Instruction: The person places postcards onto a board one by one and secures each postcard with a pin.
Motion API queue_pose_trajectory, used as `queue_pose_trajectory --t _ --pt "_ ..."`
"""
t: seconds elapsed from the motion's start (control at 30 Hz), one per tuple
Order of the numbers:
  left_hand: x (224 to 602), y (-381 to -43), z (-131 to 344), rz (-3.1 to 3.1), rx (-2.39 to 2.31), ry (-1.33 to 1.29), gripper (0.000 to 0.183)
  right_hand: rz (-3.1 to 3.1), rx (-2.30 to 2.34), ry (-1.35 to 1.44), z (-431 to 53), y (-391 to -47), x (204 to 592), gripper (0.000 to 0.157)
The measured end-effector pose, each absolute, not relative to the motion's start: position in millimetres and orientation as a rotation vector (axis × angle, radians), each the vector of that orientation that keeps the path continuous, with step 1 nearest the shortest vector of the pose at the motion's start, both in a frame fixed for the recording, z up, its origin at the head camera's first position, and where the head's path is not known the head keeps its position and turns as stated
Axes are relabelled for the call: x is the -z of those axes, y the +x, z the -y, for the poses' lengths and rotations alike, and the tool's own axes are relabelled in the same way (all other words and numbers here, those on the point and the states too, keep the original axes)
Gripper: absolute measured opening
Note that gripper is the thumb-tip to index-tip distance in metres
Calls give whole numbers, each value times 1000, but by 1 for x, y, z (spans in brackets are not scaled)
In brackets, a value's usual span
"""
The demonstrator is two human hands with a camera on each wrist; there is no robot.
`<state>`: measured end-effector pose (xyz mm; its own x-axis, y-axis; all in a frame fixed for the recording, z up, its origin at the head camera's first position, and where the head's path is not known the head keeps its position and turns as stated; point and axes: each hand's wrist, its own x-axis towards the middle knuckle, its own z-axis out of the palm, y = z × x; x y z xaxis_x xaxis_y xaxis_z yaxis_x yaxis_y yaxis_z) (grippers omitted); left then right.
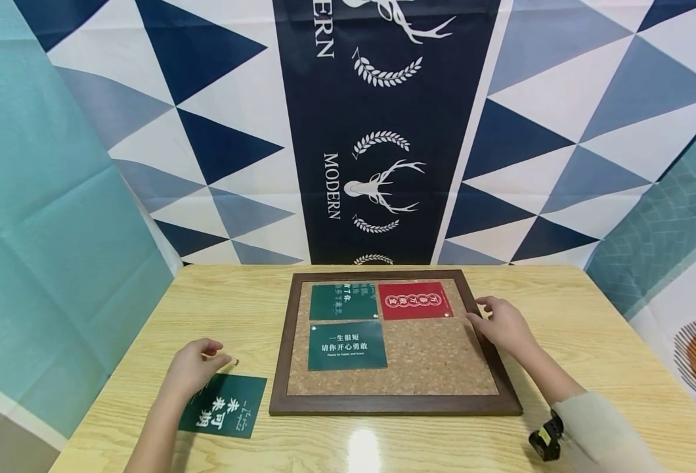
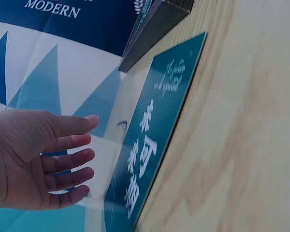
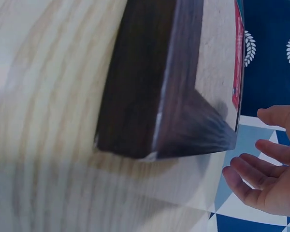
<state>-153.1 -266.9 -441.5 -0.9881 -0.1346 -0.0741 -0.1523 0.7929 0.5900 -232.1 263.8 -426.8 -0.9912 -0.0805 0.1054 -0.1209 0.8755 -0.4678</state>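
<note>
My left hand [image 1: 191, 371] hovers over the top left of a green card [image 1: 230, 407] with white lettering, fingers loosely bent and holding nothing. Just beyond its fingertips is a small dark curved piece [image 1: 236, 361], too small to identify. In the left wrist view the green card [image 2: 147, 145] stretches beside the hand [image 2: 43, 159]. At the right side of a brown-framed cork board [image 1: 436, 361], my right hand [image 1: 501, 325] has its fingertips close by the frame. The right wrist view has that hand [image 3: 270, 174] with relaxed fingers, nothing between them, past the frame's corner [image 3: 154, 140].
Two green cards, one at the upper left [image 1: 342, 303] and one below it [image 1: 348, 346], lie on the cork with a red card [image 1: 415, 301] at upper right. Small pale pins show at their corners. A patterned cloth [image 1: 377, 217] hangs behind the wooden table [image 1: 312, 447].
</note>
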Motion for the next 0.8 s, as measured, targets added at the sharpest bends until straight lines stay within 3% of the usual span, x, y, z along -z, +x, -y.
queue_pose_trajectory --t 0.37,0.8 --pt "444 -146 289 -2905 -880 -364 48 2993 -759 136 -272 -231 433 51" --pt "445 -139 300 -2899 -659 -410 79 3036 -721 114 -278 -231 437 53"
